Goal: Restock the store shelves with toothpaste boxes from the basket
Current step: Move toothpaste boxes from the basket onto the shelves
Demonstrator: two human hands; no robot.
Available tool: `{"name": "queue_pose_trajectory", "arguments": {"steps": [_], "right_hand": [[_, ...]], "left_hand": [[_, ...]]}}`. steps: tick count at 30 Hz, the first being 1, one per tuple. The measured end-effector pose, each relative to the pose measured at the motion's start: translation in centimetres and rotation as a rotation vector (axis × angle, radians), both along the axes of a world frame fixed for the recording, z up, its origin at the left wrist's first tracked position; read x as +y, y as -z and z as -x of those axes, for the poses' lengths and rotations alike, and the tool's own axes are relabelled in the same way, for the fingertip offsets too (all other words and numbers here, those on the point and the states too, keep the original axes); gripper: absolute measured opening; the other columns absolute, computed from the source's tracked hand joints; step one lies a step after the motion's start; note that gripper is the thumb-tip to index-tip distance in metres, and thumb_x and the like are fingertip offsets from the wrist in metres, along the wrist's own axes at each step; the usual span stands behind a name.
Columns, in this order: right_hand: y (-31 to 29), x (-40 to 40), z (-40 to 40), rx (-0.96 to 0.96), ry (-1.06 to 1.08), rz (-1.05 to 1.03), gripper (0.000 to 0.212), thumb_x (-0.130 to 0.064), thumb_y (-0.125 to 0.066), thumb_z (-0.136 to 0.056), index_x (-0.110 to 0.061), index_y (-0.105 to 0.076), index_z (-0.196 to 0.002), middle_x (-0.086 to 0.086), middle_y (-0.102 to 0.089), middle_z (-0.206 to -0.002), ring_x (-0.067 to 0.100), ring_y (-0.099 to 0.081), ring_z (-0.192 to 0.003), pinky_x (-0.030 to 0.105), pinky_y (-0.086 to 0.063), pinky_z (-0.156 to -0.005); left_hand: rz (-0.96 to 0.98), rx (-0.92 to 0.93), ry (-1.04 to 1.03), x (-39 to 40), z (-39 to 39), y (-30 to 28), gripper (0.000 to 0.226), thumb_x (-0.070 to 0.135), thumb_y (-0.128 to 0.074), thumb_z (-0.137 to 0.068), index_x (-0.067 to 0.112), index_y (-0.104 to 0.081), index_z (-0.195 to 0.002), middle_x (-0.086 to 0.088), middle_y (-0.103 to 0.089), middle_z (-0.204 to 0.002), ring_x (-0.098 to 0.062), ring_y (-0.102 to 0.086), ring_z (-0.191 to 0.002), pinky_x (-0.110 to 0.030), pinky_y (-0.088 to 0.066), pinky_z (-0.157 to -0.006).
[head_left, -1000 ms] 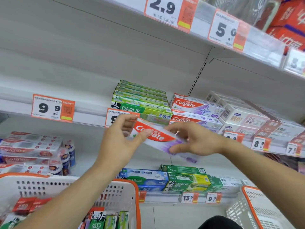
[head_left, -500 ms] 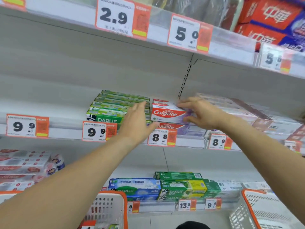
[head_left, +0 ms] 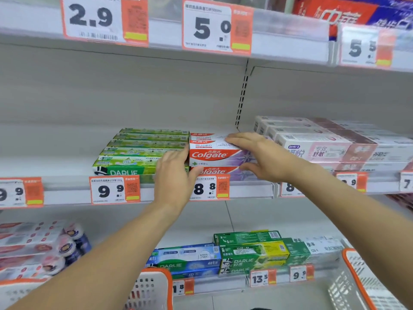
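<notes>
Seen from the head camera, two bare arms reach up to the middle shelf (head_left: 245, 191) of a store aisle. The left hand (head_left: 176, 175) lies flat with relaxed fingers against the left end of a red and purple Colgate box (head_left: 214, 155), holding nothing. The right hand (head_left: 259, 157), fingers spread and nearly straight, rests on top of the same box, pressing rather than gripping. The box sits on a stack of matching boxes at the shelf's front edge, tight between green Darlie boxes (head_left: 138, 153) on the left and pale pink boxes (head_left: 324, 144) on the right. This looks like the seating step: the box seems placed and is being squared up. Next, the hands likely need to let go and return to the orange-rimmed basket (head_left: 156, 285) at the bottom edge for another box. Orange price tags (head_left: 115, 190) line every shelf edge, with more toothpaste on the shelf below.
</notes>
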State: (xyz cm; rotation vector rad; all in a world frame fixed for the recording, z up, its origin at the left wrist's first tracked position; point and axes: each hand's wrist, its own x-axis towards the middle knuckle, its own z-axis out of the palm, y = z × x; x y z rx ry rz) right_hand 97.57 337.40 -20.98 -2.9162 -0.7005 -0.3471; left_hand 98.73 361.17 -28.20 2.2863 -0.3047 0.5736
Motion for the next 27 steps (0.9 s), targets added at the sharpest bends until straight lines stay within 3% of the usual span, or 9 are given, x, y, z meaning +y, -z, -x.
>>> {"name": "queue_pose_trajectory", "arguments": {"steps": [3, 6, 12, 14, 16, 19, 22, 24, 27], "right_hand": [[0.0, -0.3, 0.0, -0.003, 0.004, 0.001, 0.077, -0.014, -0.076, -0.085, -0.02, -0.039, -0.152, -0.004, -0.043, -0.154, 0.013, -0.037, -0.141, 0.009, -0.015, -0.11], [0.0, -0.4, 0.1, -0.007, 0.019, -0.007, 0.078, -0.013, -0.077, -0.085, -0.019, -0.039, -0.152, -0.006, -0.042, -0.155, 0.011, -0.036, -0.143, -0.002, -0.007, -0.106], [0.2, -0.5, 0.4, -0.005, 0.039, 0.039, 0.079, -0.019, -0.073, -0.089, -0.027, -0.03, -0.155, -0.009, -0.033, -0.16, 0.014, -0.027, -0.149, 0.022, -0.015, -0.118], [0.2, -0.4, 1.0, -0.095, 0.03, 0.122, 0.081, -0.028, -0.074, -0.088, -0.026, -0.03, -0.155, -0.005, -0.03, -0.162, 0.02, -0.025, -0.15, 0.035, -0.017, -0.122], [0.3, 0.6, 2.2, -0.259, -0.004, 0.067, 0.076, -0.031, -0.077, -0.085, -0.019, -0.041, -0.151, 0.003, -0.039, -0.157, 0.026, -0.036, -0.144, 0.044, -0.029, -0.12], [1.2, 5.7, 5.1, -0.391, -0.127, -0.286, 0.041, -0.016, -0.074, -0.085, -0.013, -0.063, -0.124, 0.003, -0.065, -0.118, 0.018, -0.059, -0.11, 0.033, -0.046, -0.097], [3.6, 12.7, 7.4, 0.107, -0.217, -0.356, 0.022, -0.024, -0.072, -0.088, -0.02, -0.068, -0.109, -0.01, -0.069, -0.094, 0.004, -0.063, -0.086, 0.021, -0.047, -0.081], [6.4, 17.6, 7.9, 0.495, -0.243, -0.138, 0.036, -0.038, -0.072, -0.088, -0.023, -0.064, -0.12, -0.009, -0.069, -0.105, 0.009, -0.064, -0.093, 0.025, -0.048, -0.085], [12.3, 24.4, 8.1, 0.814, -0.246, 0.031, 0.047, -0.043, -0.075, -0.085, -0.02, -0.064, -0.125, -0.002, -0.068, -0.116, 0.018, -0.063, -0.104, 0.029, -0.049, -0.093]], "left_hand": [[-0.027, 0.002, -0.007, -0.3, -0.2, 0.3, 0.046, 0.042, -0.069, -0.089, 0.024, -0.061, -0.13, 0.003, -0.068, -0.116, -0.022, -0.056, -0.114, -0.047, -0.048, -0.098], [-0.108, 0.01, -0.039, -0.7, -0.3, 0.5, 0.056, 0.04, -0.064, -0.093, 0.02, -0.05, -0.143, 0.0, -0.065, -0.13, -0.026, -0.049, -0.13, -0.046, -0.036, -0.114], [-0.23, -0.036, -0.002, -0.4, 1.2, -0.8, 0.071, 0.043, -0.055, -0.099, 0.012, -0.027, -0.156, -0.001, -0.039, -0.157, -0.017, -0.022, -0.151, -0.04, -0.001, -0.126], [-0.201, -0.125, 0.017, 1.4, 2.3, -0.7, 0.065, 0.043, -0.057, -0.098, 0.016, -0.035, -0.153, 0.005, -0.043, -0.153, -0.013, -0.024, -0.148, -0.033, -0.005, -0.125], [-0.124, -0.216, 0.062, 4.4, 3.7, -0.4, 0.045, 0.032, -0.063, -0.095, 0.02, -0.053, -0.138, 0.007, -0.056, -0.134, -0.01, -0.04, -0.131, -0.027, -0.026, -0.116], [-0.114, -0.146, 0.121, 10.4, 5.9, 1.5, 0.014, 0.021, -0.066, -0.092, 0.023, -0.065, -0.106, 0.016, -0.062, -0.098, -0.003, -0.056, -0.09, -0.027, -0.047, -0.084], [-0.224, 0.274, 0.156, 17.2, 8.8, 5.6, 0.004, 0.029, -0.065, -0.09, 0.029, -0.065, -0.094, 0.015, -0.067, -0.083, -0.003, -0.063, -0.075, -0.028, -0.051, -0.071], [-0.422, 0.596, 0.173, 21.1, 10.9, 9.0, 0.012, 0.033, -0.066, -0.09, 0.025, -0.067, -0.1, 0.008, -0.07, -0.092, -0.008, -0.065, -0.081, -0.027, -0.051, -0.074], [-0.641, 0.851, 0.181, 24.0, 13.6, 13.1, 0.029, 0.042, -0.066, -0.086, 0.02, -0.067, -0.105, -0.001, -0.07, -0.101, -0.023, -0.065, -0.094, -0.029, -0.048, -0.075]]}}
